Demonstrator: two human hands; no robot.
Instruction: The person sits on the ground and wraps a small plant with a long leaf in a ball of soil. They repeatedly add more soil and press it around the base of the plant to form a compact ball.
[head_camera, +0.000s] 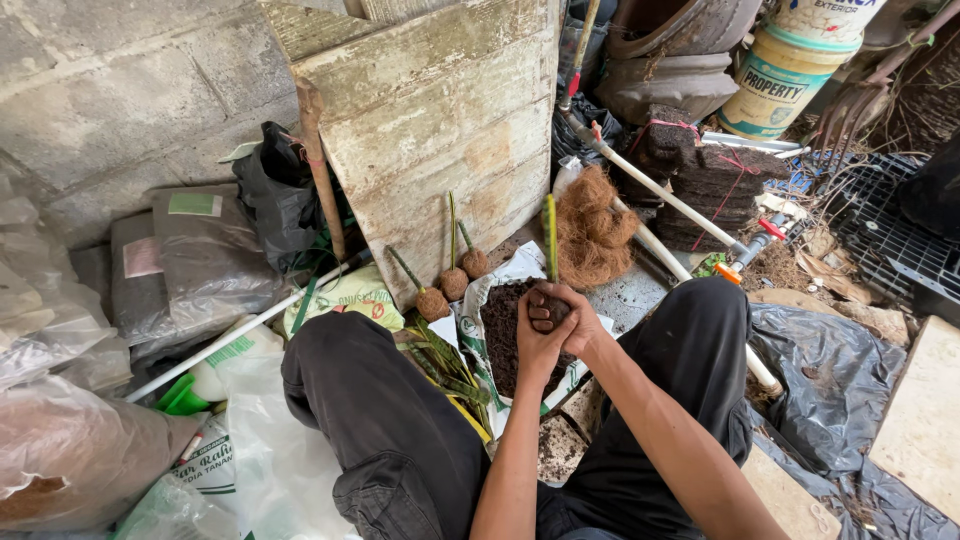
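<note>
Step in hand: the person is pressing dark soil into a round ball around the base of a thin green plant stem (550, 235), working over the open white sack of dark soil (505, 335); this reads as the shaping stage, with the ball not yet wrapped.
Next move: judging by the finished ones, the ball is calling for a brown fibre covering, so a firm, even squeeze is needed first to keep the soil from crumbling.
Left hand (540, 340): it is cupping the soil ball from the near side, fingers curled shut around it, forearm rising from the near edge between the knees.
Right hand (575, 305): it is closing over the ball from the right, fingers overlapping the left hand's, wrist bent inward.
Stem position: it is standing upright out of the clasped hands, in the middle of the scene, just in front of the weathered wooden board (440, 130).
Finished pieces: three brown fibre-wrapped balls with green stems (452, 283) are leaning against the board, just left of the sack.
Material nearby: a heap of brown coconut fibre (595, 225) is lying just beyond the hands to the right.
</note>
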